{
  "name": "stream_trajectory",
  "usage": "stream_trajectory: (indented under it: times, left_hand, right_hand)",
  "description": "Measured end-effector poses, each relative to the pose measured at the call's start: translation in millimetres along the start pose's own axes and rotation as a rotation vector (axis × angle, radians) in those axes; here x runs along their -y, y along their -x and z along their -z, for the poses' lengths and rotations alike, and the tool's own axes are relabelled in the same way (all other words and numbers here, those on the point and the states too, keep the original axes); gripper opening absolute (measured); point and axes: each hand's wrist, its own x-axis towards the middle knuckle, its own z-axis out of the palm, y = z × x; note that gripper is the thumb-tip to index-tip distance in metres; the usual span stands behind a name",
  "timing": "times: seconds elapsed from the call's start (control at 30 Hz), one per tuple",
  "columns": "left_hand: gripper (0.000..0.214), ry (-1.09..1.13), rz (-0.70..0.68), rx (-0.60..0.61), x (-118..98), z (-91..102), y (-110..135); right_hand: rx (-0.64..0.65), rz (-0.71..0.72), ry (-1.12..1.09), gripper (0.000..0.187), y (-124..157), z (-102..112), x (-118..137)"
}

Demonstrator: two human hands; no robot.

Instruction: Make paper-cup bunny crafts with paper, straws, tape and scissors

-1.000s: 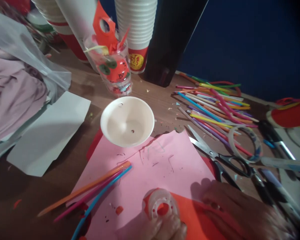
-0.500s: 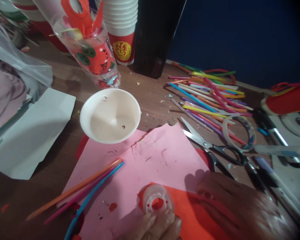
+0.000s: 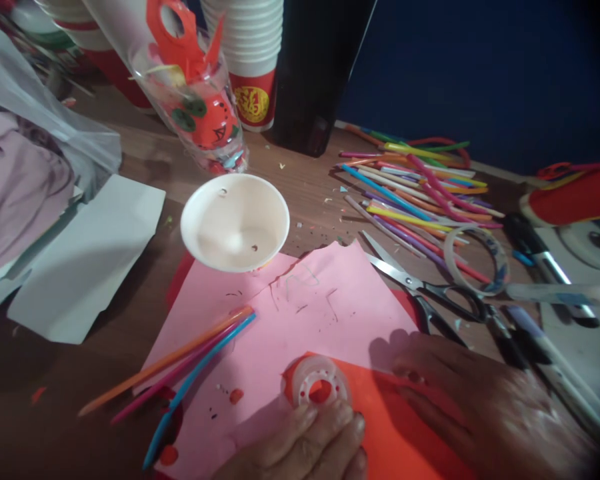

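Observation:
My left hand (image 3: pixel 305 443) is at the bottom middle, its fingers together on the near edge of a small clear tape roll (image 3: pixel 325 381). The roll lies flat on a red-orange sheet of paper (image 3: pixel 380 413), which shows through its hole. To the right, my right hand (image 3: pixel 460 400) lies low over the same sheet, back up, with its fingertips blurred. Under the red sheet is pink paper (image 3: pixel 310 313) with pen marks. Orange, magenta and blue pencil-like sticks (image 3: pixel 195 373) lie across its left side. A small red paper dot (image 3: pixel 236 397) rests on it.
A white paper cup (image 3: pixel 235 223) stands beyond the pink paper. Black-handled scissors (image 3: pixel 413 283), a larger tape roll (image 3: pixel 475 260) and many coloured sticks (image 3: pixel 410 187) lie to the right. Behind stand a clear cup (image 3: pixel 200 113) of red scraps and stacked cups (image 3: pixel 253 67).
The whole view has shifted slightly, moving the items on the left rightward in the picture. Both hands keep nearly the same places, my left still on the tape roll.

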Motion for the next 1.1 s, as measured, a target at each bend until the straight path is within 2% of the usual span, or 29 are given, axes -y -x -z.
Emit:
stream_trajectory:
  times: [0.07,0.13,0.23,0.33,0.4,0.47,0.53,0.57,0.6,0.63,0.67,0.77,0.83,0.9,0.97,1.03,1.1]
  left_hand:
    - [0.03,-0.022,-0.064,-0.066,4,-1.6,1]
    - [0.03,-0.024,-0.11,-0.117,6,-2.1,1]
    - [0.032,0.06,-0.031,-0.057,5,5.4,-2]
    - [0.037,0.182,0.013,-0.01,0,22.9,-6]
    - [0.039,0.252,0.116,0.051,-1,36.0,-7]
    - [0.044,0.352,0.277,0.101,2,46.9,-7]
    - [0.05,0.526,0.371,0.047,9,53.9,-7]
    - [0.051,0.654,0.375,0.039,15,56.0,-9]
    - [0.046,0.786,0.427,0.028,21,57.1,-11]
    - [0.036,0.883,0.536,0.076,26,57.4,-13]
    - [0.029,0.962,0.568,0.094,31,57.0,-16]
    - [0.02,1.174,0.648,0.013,41,53.3,-24]
    - [0.018,1.225,0.672,-0.035,45,50.4,-28]
    - [0.019,1.123,0.655,-0.095,48,48.3,-29]
    - [0.019,0.932,0.559,-0.131,52,46.9,-29]
    - [0.022,0.764,0.4,-0.098,56,45.5,-29]
    - [0.027,0.652,0.248,-0.003,59,44.0,-28]
  right_hand:
    - [-0.023,0.03,-0.01,0.021,-3,2,7]
    - [-0.099,0.08,-0.061,0.017,-9,7,20]
    - [-0.217,0.154,-0.177,0.016,-17,14,41]
    - [-0.193,0.254,-0.237,0.022,-23,19,52]
    - [-0.156,0.294,-0.271,0.028,-23,20,52]
    - [-0.156,0.294,-0.293,0.033,-22,19,50]
    - [-0.16,0.299,-0.303,0.035,-20,17,47]
    - [-0.155,0.308,-0.303,0.034,-19,16,47]
    - [-0.147,0.319,-0.3,0.033,-18,15,46]
    - [-0.144,0.328,-0.295,0.032,-17,15,47]
    - [-0.148,0.336,-0.288,0.031,-17,14,48]
    - [-0.18,0.341,-0.248,0.03,-16,15,53]
    - [-0.189,0.339,-0.219,0.028,-15,16,56]
    - [-0.192,0.326,-0.194,0.026,-14,16,58]
    - [-0.198,0.326,-0.181,0.026,-12,15,58]
    - [-0.21,0.341,-0.174,0.027,-11,12,58]
    - [-0.231,0.362,-0.171,0.029,-10,9,57]
